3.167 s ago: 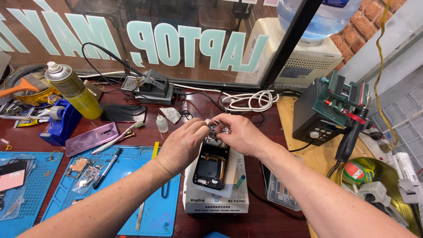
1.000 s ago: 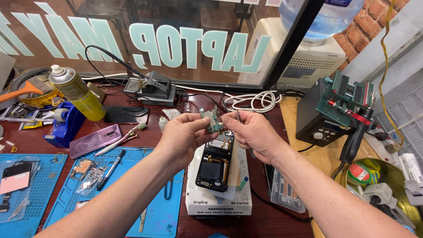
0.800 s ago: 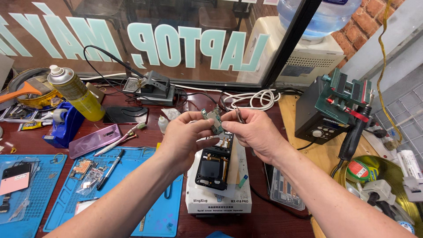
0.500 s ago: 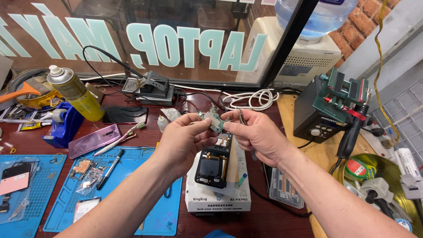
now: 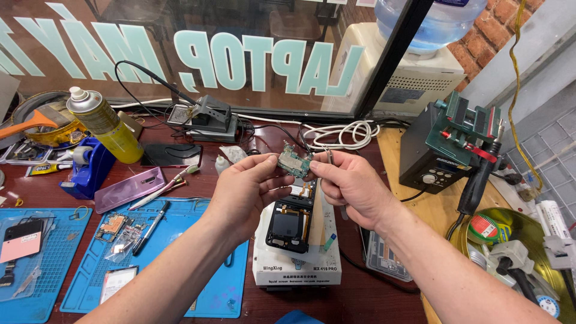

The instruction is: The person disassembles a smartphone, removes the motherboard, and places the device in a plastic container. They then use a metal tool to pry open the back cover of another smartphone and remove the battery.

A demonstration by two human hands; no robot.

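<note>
1. Since a few seconds ago we have lifted the small green circuit board (image 5: 295,162) off the opened phone (image 5: 289,219) and raised it to the space between our hands, above the top end of the phone.
2. Our left hand (image 5: 243,195) pinches the board's left edge between thumb and fingertips, and our right hand (image 5: 348,186) pinches its right edge; both hands grasp the board, which hangs free of the bench.
3. A thin pair of metal tweezers (image 5: 329,155) is also tucked in our right hand, its tip sticking up behind the fingers.
4. Below, the phone lies face down with its back off on a white heating plate unit (image 5: 297,270), a boxy thing with a flat top and a front edge near us.
5. Open room is tight: the unit fills the middle, a blue silicone mat (image 5: 207,282) with a ribbed, gridded surface touches its left side, and a second blue mat (image 5: 45,264) lies further left.
6. On the dark red benchtop, left of our hands, lie a glossy purple phone back (image 5: 129,189) and a yellow spray can (image 5: 105,123), well apart from the board.
7. To the right stands a dark, boxy soldering station (image 5: 429,156) on bare pale wood.
8. Behind our hands, a coil of white cable (image 5: 345,133) rests by the glass window's edge.
</note>
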